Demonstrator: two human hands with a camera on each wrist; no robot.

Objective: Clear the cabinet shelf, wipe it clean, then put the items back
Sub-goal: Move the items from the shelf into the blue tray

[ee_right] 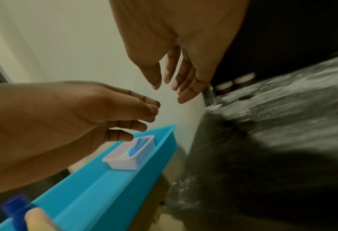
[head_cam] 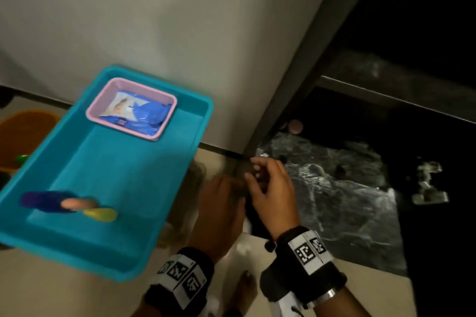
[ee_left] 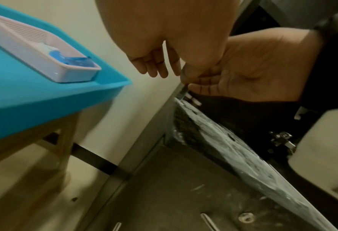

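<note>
The dark cabinet's lower shelf (head_cam: 334, 188) is lined with crinkled silver foil (ee_right: 282, 101). Two small pink-lidded jars (head_cam: 295, 126) stand at its back left corner (ee_right: 243, 79). My right hand (head_cam: 257, 172) hovers over the shelf's front left corner, fingers relaxed and holding nothing (ee_right: 170, 81). My left hand (head_cam: 224, 195) hangs just left of it, also empty, fingers loosely extended (ee_left: 152, 67). A blue tray (head_cam: 116, 167) to the left holds a pink basket (head_cam: 92, 108) with a blue wipes pack (head_cam: 139, 113), a blue bottle (head_cam: 43, 201) and a yellow item (head_cam: 100, 215).
The tray rests on a tan stool (ee_left: 61, 140) against the white cabinet side panel (head_cam: 180, 33). An orange bin (head_cam: 23, 131) sits on the floor at far left. A metal hinge (head_cam: 427, 188) shows at the cabinet's right. An upper shelf edge (head_cam: 386, 95) crosses above.
</note>
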